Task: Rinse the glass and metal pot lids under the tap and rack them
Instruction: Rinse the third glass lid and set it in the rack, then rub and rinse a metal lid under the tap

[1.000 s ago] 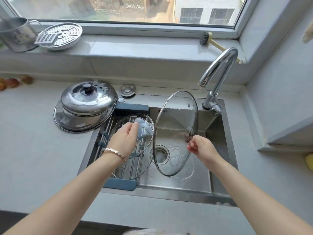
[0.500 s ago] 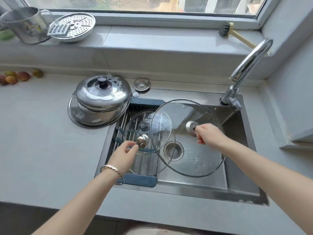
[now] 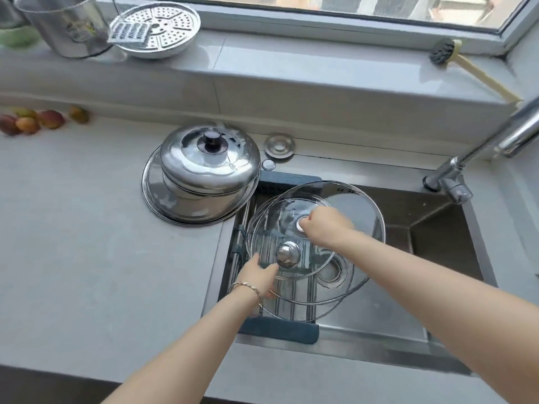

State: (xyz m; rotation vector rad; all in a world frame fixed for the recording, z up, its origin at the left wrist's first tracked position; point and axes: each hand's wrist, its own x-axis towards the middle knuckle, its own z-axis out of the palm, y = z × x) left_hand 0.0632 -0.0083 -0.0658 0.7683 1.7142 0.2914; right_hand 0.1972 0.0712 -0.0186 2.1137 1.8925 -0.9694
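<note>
Beneath the right hand [image 3: 323, 227] grip, large glass lid [image 3: 360, 207] overlaps the rack [image 3: 280, 330].

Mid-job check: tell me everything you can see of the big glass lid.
The big glass lid is a clear round disc with a thin metal rim and a metal centre knob. The right hand grips the knob and holds the lid nearly flat, knob up, over the left half of the sink, above the rack. It overlaps the small lid, which the left hand holds at its rim. Whether the lids touch cannot be told.
</note>
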